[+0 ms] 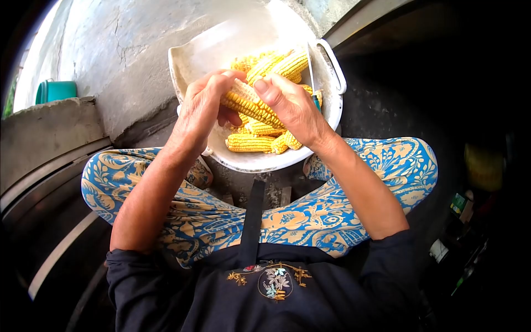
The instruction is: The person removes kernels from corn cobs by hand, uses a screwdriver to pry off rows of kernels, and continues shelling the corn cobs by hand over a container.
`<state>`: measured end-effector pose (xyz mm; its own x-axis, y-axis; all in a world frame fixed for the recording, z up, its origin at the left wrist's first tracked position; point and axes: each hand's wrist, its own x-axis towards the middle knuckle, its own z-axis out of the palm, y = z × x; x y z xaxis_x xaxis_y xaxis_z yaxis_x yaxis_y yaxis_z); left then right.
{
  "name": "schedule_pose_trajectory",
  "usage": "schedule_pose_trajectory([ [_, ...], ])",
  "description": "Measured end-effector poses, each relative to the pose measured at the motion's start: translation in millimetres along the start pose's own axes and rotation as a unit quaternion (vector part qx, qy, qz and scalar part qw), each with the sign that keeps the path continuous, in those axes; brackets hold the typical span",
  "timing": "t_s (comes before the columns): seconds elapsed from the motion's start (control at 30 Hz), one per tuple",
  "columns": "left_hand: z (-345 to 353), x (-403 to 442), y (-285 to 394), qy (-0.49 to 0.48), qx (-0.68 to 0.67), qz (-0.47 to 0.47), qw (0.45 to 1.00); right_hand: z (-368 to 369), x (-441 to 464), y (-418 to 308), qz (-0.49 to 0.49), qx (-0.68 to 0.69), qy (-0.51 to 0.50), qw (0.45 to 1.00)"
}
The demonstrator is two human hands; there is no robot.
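Between my two hands, above a white basin (182, 66), is a corn cob (251, 109) with yellow kernels and a pale stripped strip along its upper side. My left hand (206, 102) grips the cob's left end, fingers curled round it. My right hand (293, 108) holds the other end, its thumb lying along the cob near the bare strip. More corn cobs (249, 143) with their kernels on lie below in the basin, along with several behind my hands. A knife (311, 72) with a green handle leans inside the basin's right wall, its handle partly hidden by my right hand.
The basin stands on the floor between my bent knees, with a handle (334, 66) on its right. A cracked grey wall (124, 61) rises at the left, and a green container (57, 91) sits on a low ledge (52, 124). Dark clutter lies at far right.
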<state>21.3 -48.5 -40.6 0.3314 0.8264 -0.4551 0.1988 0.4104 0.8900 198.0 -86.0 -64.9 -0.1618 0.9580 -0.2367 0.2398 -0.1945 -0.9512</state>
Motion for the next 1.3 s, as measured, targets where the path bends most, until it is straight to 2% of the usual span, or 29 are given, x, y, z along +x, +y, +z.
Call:
schedule_pose_trajectory([
  [0.1, -4, 3, -1, 0.011, -0.050, -0.022, 0.998, 1, -4, -10, -0.038, -0.053, -0.006, 0.998],
  [0.13, -3, 2, -5, -0.004, -0.044, 0.033, 0.998, 5, -3, -2, -0.089, -0.075, 0.019, 0.993],
  [0.27, 7, -3, 7, 0.015, 0.011, -0.018, 1.000, 6, -3, 1, -0.103, -0.092, 0.029, 0.990],
  [0.37, 8, -1, -1, 0.019, 0.025, -0.019, 0.999, 10, 0, 13, -0.086, -0.063, 0.092, 0.990],
  [0.43, 10, -3, -3, 0.024, 0.033, -0.001, 0.999, 9, 4, 20, 0.011, 0.046, 0.076, 0.996],
  [0.5, 10, -3, -3, 0.027, 0.041, 0.016, 0.999, 9, 5, 29, 0.036, 0.102, 0.067, 0.992],
  [0.57, 9, -3, 2, 0.035, 0.040, 0.009, 0.999, 9, 6, 33, 0.083, 0.205, 0.040, 0.975],
  [0.6, 9, -3, 4, 0.037, 0.034, 0.018, 0.999, 11, 5, 19, 0.140, 0.294, 0.053, 0.944],
  [0.63, 6, -2, 5, 0.040, 0.035, 0.019, 0.998, 10, 6, 18, 0.138, 0.295, 0.050, 0.944],
  [0.73, 2, 1, 7, 0.039, 0.027, 0.013, 0.999, -2, 1, 11, 0.243, 0.289, -0.007, 0.926],
  [0.77, 2, 2, 6, 0.038, 0.025, 0.013, 0.999, -3, 0, 7, 0.244, 0.287, -0.007, 0.926],
  [0.83, -2, 4, 5, 0.048, 0.005, -0.026, 0.998, -2, -1, 1, 0.136, 0.200, -0.045, 0.969],
  [0.87, -4, 5, 3, 0.052, 0.001, -0.024, 0.998, -6, 1, -4, 0.124, 0.176, -0.088, 0.972],
  [0.9, -5, 5, 3, 0.053, 0.001, -0.024, 0.998, -3, 1, -3, 0.124, 0.177, -0.088, 0.972],
  [0.97, -5, 5, 4, 0.053, -0.008, -0.027, 0.998, 4, 1, 0, -0.015, -0.004, -0.007, 1.000],
  [1.13, -5, 8, -1, 0.044, -0.018, -0.042, 0.998, 4, 3, 12, -0.020, 0.047, 0.020, 0.999],
  [1.2, -4, 9, -2, 0.049, -0.019, -0.049, 0.997, 0, -1, 5, 0.088, 0.154, -0.018, 0.984],
  [1.23, -6, 10, -3, 0.047, -0.042, -0.058, 0.996, -2, -2, 1, 0.087, 0.154, -0.019, 0.984],
  [1.3, -11, 14, -4, 0.046, -0.067, -0.066, 0.995, -8, -4, -4, 0.158, 0.248, -0.051, 0.954],
])
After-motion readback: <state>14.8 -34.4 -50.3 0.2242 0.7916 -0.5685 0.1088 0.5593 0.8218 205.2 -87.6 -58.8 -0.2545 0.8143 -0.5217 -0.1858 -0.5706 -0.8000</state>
